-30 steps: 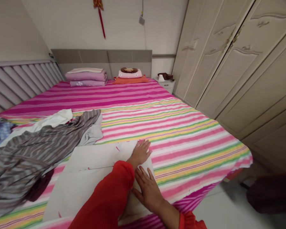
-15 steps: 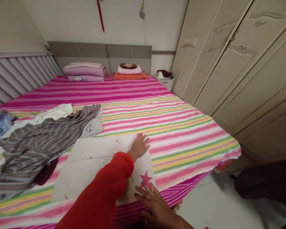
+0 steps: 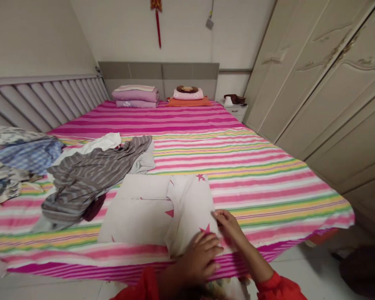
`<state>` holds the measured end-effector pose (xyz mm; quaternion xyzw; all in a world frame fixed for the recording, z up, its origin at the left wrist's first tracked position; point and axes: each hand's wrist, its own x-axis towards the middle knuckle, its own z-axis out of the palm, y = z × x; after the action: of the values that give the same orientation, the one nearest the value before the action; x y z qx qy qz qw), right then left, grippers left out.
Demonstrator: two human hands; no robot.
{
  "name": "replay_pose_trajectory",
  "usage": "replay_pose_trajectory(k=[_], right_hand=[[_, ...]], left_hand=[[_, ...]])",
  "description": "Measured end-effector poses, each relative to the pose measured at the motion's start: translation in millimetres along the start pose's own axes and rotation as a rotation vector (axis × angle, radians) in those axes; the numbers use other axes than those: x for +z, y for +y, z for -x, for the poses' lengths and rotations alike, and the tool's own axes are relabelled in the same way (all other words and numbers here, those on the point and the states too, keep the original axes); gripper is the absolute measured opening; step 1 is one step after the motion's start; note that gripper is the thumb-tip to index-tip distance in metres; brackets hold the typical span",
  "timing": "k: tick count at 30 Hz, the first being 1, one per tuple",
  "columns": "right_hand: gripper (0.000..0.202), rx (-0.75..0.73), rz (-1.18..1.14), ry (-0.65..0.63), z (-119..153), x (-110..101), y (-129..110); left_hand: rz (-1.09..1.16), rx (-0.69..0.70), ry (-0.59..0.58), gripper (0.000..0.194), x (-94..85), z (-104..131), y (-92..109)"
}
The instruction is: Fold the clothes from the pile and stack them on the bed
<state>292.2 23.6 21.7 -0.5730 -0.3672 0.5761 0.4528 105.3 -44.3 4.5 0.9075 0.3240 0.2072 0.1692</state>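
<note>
A white garment [image 3: 137,221] with pinkish-red stars lies folded and fairly flat near the front edge of the bed. Its right part is a doubled strip, with a loose fabric edge running from front to back. My left hand [image 3: 201,256] rests over the near end of that strip, fingers spread beside a star. At the garment's right edge is my right hand [image 3: 229,223], its thumb and forefinger closed together on the fabric rim. Both arms wear red sleeves.
A grey striped garment [image 3: 96,171] lies rumpled to the left. Beyond it is a blue checked cloth [image 3: 34,154] among other clothes. Folded purple bedding [image 3: 137,96] and a pink pillow [image 3: 189,95] sit by the headboard [image 3: 193,71]. Wardrobe doors [image 3: 318,87] line the right side.
My left hand has drawn back from the garment's far right corner to its near end. My right hand has moved forward to the right edge. The view has shifted left.
</note>
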Motion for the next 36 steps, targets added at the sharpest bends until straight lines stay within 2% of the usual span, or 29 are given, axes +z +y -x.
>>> replay_pose_trajectory(k=[3,5,8,11,14,16,20,24,27,31,34,36], right_hand=[[0.048,0.081,-0.089,-0.087,-12.4,13.0,-3.3],[0.048,0.068,-0.112,-0.096,-18.3,21.2,-6.8],[0.056,-0.021,-0.118,-0.204,-29.0,29.0,-22.1],[0.066,-0.129,-0.074,-0.319,-44.6,23.6,-50.6],[0.070,-0.196,-0.005,-0.276,-61.6,1.2,-76.7],[0.071,-0.210,0.029,-0.221,-70.0,-18.3,-82.0],[0.061,-0.167,0.067,-0.130,-77.7,-46.2,-61.1],[0.062,-0.137,0.026,-0.074,-81.7,-52.5,-37.4],[0.067,-0.125,0.003,-0.081,-84.0,-52.7,-33.8],[0.070,-0.129,-0.033,-0.089,-83.4,-52.8,-34.1],[0.067,-0.141,-0.049,-0.077,-83.0,-52.5,-31.5],[0.067,-0.129,-0.054,-0.073,-84.6,-52.6,-29.0]], left_hand=[[-0.125,-0.327,0.355,0.042,-20.5,17.5,-27.4],[-0.190,-0.558,0.499,0.043,-38.8,22.2,-53.5],[-0.145,-0.756,0.535,0.049,-66.9,10.0,-87.6],[0.010,-0.876,0.579,0.053,-90.9,-22.4,-109.4],[0.184,-1.047,0.634,0.057,-106.1,-58.9,-124.7],[0.242,-1.113,0.620,0.056,-107.9,-79.7,-133.1],[0.263,-1.093,0.536,0.043,-92.6,-113.9,-142.5],[0.235,-0.985,0.480,0.028,-78.7,-138.1,-150.4],[0.214,-0.900,0.464,0.019,-86.0,-142.1,-164.8],[0.150,-0.887,0.477,0.020,-108.5,-142.6,-176.6],[0.079,-0.806,0.503,0.040,-108.1,-160.1,-154.5],[0.076,-0.666,0.456,0.046,-90.3,-180.2,-125.0]])
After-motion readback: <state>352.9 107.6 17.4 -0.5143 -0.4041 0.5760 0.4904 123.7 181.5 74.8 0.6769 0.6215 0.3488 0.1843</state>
